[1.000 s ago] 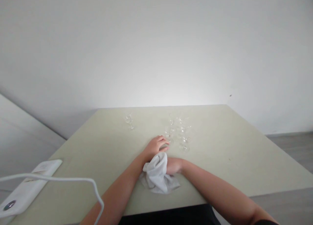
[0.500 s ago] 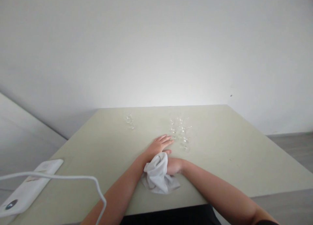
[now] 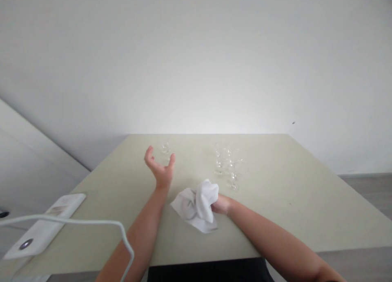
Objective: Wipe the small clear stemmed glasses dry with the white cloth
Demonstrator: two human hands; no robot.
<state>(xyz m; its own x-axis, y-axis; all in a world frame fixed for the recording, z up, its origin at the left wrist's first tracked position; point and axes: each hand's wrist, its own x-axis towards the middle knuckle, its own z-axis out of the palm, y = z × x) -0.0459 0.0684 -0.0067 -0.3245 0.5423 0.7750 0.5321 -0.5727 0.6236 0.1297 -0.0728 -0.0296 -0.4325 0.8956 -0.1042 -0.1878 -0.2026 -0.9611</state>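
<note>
My left hand (image 3: pixel 159 167) hovers above the pale green table (image 3: pixel 275 192), fingers spread and curled upward, holding nothing. Just beyond it stands a single small clear stemmed glass (image 3: pixel 165 148). My right hand (image 3: pixel 221 204) rests near the table's middle, mostly hidden under a crumpled white cloth (image 3: pixel 196 204) that it grips. A cluster of several small clear stemmed glasses (image 3: pixel 228 165) stands just behind and to the right of the cloth.
A white flat device (image 3: pixel 45 227) lies at the table's left edge, and a white cable (image 3: pixel 76 222) arcs across the near left corner. A white wall rises behind the table. Grey floor shows at the right.
My left hand has let go of a glass by the cluster, lifted and swung left toward the single glass, opening up. The cloth in my right hand has been raised and bunched higher.
</note>
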